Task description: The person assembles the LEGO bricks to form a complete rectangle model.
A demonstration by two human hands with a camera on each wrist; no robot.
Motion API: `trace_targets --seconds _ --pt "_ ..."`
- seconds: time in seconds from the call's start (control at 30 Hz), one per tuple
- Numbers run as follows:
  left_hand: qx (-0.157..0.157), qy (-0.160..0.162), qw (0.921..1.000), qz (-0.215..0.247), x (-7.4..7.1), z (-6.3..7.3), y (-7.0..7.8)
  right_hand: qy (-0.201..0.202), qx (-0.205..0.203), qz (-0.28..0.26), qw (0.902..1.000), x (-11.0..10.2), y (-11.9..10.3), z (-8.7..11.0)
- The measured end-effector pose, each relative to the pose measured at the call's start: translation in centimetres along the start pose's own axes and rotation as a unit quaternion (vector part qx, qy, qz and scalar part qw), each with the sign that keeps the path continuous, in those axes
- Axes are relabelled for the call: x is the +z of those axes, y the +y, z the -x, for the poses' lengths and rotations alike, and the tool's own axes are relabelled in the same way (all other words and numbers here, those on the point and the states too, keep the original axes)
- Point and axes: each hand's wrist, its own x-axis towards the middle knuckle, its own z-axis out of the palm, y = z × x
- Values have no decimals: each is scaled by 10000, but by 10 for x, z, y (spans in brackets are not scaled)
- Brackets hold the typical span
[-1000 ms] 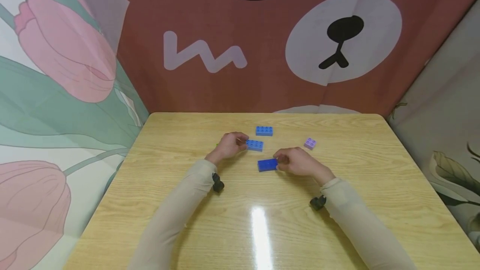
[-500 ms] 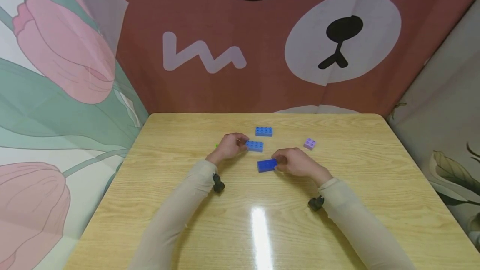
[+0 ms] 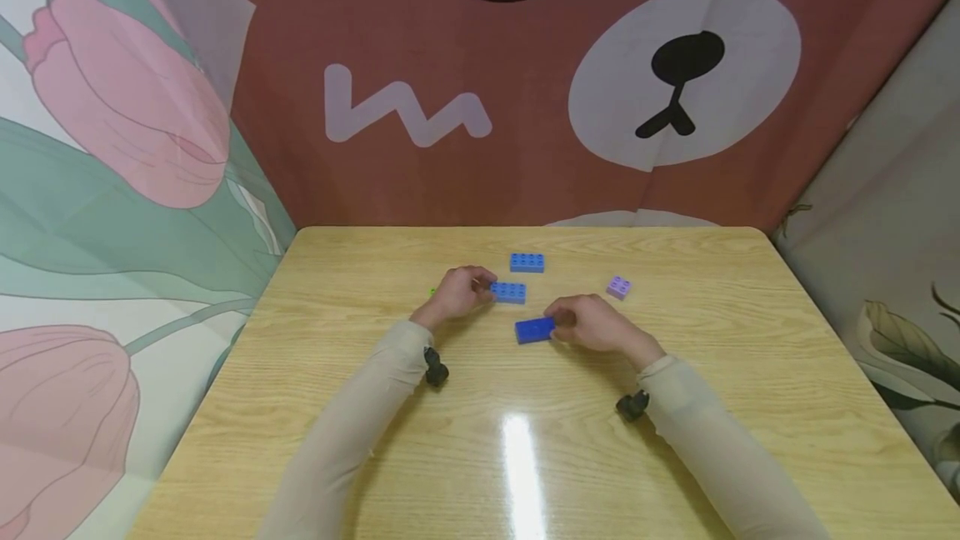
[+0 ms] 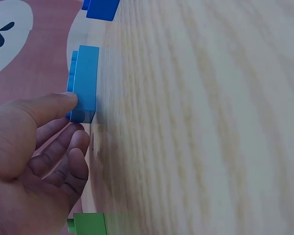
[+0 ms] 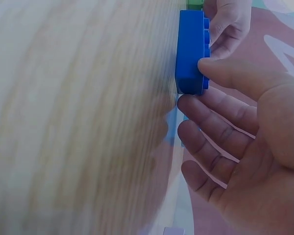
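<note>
My left hand (image 3: 459, 292) pinches the left end of a light blue toy building brick (image 3: 510, 292) with two rows of studs. In the left wrist view the thumb lies along the studded side of that light blue brick (image 4: 85, 83), the other fingers loosely curled below it. A dark blue building brick (image 3: 534, 330) lies nearer the front, its right end between the thumb and fingers of my right hand (image 3: 596, 323). The right wrist view has the thumb tip against the dark blue brick (image 5: 190, 51), with the remaining fingers spread apart.
Behind the hands sits another blue brick (image 3: 527, 262). A small purple brick (image 3: 618, 287) is at the right. Mostly hidden behind the left hand, a green brick (image 4: 89, 223) shows in the left wrist view. Printed curtains (image 3: 525, 165) border the wooden table (image 3: 420, 457).
Both hands keep almost the same place on their bricks. Only a very slight shift of the whole head view shows.
</note>
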Motion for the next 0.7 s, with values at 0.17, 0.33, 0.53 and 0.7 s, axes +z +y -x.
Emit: trace_targets --seconds 0.17,0.33,0.53,0.7 --pt "8 22 10000 -2 0 0 -1 1 45 -19 10000 -1 3 -1" --pt "-34 -10 10000 31 -1 2 0 28 40 -56 10000 -2 6 -2" --pt "-104 -58 9999 96 -2 6 2 58 178 -195 9996 -4 7 -3" --pt "-172 -111 9996 184 -3 9 3 58 258 -283 9992 -6 10 -5"
